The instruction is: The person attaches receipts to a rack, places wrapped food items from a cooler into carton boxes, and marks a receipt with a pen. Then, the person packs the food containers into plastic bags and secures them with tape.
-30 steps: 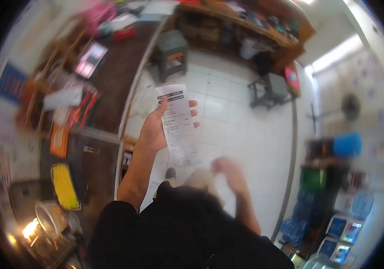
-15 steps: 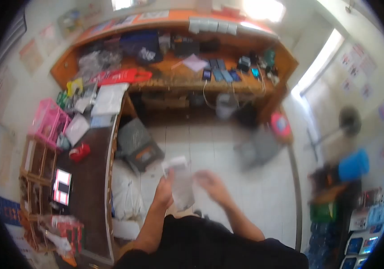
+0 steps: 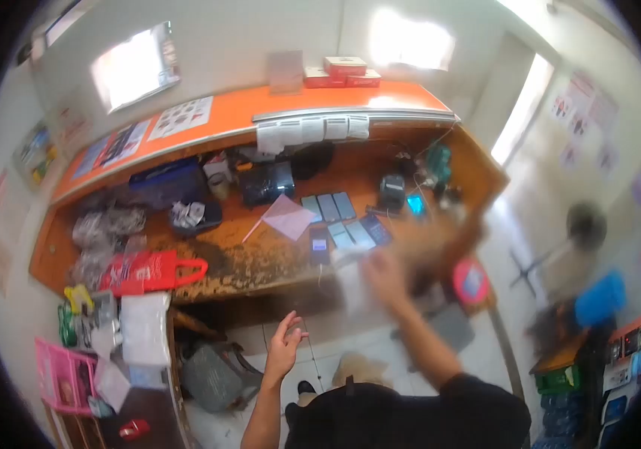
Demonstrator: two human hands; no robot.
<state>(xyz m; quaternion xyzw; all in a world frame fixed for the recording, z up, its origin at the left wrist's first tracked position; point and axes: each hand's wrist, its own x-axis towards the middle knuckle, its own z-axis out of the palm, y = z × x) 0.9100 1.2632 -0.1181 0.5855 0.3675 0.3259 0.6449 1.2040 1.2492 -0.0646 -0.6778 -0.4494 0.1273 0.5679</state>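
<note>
My right hand [image 3: 388, 278] reaches to the desk's front edge and is smeared by motion. A thin white paper-like sheet [image 3: 352, 286] hangs from its fingers, also blurred. My left hand [image 3: 284, 348] is raised in front of my body, fingers apart and nothing in it. On the desk just beyond the right hand lie several phones [image 3: 328, 208], one dark phone with a lit screen [image 3: 319, 245], and a pink paper [image 3: 287, 216]. A black card terminal or small printer [image 3: 391, 192] stands further back.
A red bag [image 3: 141, 273] and plastic bags [image 3: 107, 226] lie on the desk's left. A grey chair [image 3: 219, 376] stands under the left side. A pink crate [image 3: 65, 374] sits on the side counter. To the right are a pink stool top [image 3: 471, 280] and a fan [image 3: 586, 224].
The view has moved closer to the desk. The white sheet, held in my left hand before, now hangs from my right hand, which has stretched forward; the left has let go.
</note>
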